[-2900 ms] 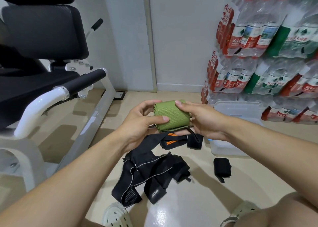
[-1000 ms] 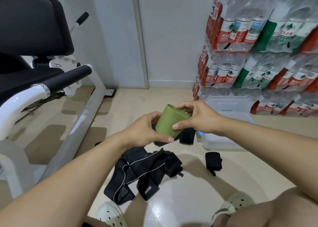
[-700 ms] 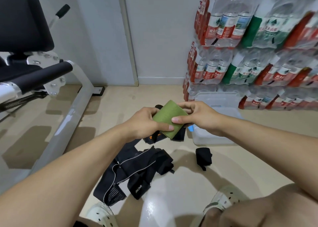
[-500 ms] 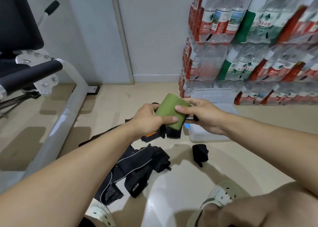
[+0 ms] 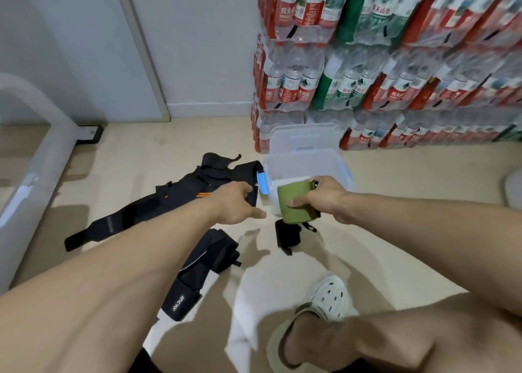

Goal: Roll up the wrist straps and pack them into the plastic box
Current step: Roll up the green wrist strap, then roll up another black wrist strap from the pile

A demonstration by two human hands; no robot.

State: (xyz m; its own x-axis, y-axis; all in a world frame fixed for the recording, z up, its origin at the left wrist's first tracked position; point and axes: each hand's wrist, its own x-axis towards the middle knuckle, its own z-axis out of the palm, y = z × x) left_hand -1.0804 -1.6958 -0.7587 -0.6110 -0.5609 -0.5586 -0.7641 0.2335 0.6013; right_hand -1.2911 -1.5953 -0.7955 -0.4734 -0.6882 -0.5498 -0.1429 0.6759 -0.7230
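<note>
My right hand (image 5: 324,199) grips a rolled green wrist strap (image 5: 295,203), held just in front of the near rim of the clear plastic box (image 5: 305,165) with blue latches. My left hand (image 5: 237,204) hovers to the left of the roll with its fingers loosely spread, holding nothing. A small rolled black strap (image 5: 286,235) lies on the floor below the green roll. Unrolled black straps with orange marks (image 5: 169,200) and another black strap (image 5: 197,276) lie on the floor to the left.
Stacked packs of bottled water (image 5: 381,56) stand behind the box, with the box lid (image 5: 303,138) leaning against them. A white gym-machine frame (image 5: 31,175) runs along the left. My foot in a white clog (image 5: 319,307) is at the bottom.
My left hand has let go of the green roll, which my right hand alone has carried down to the box. The view has swung right and downward.
</note>
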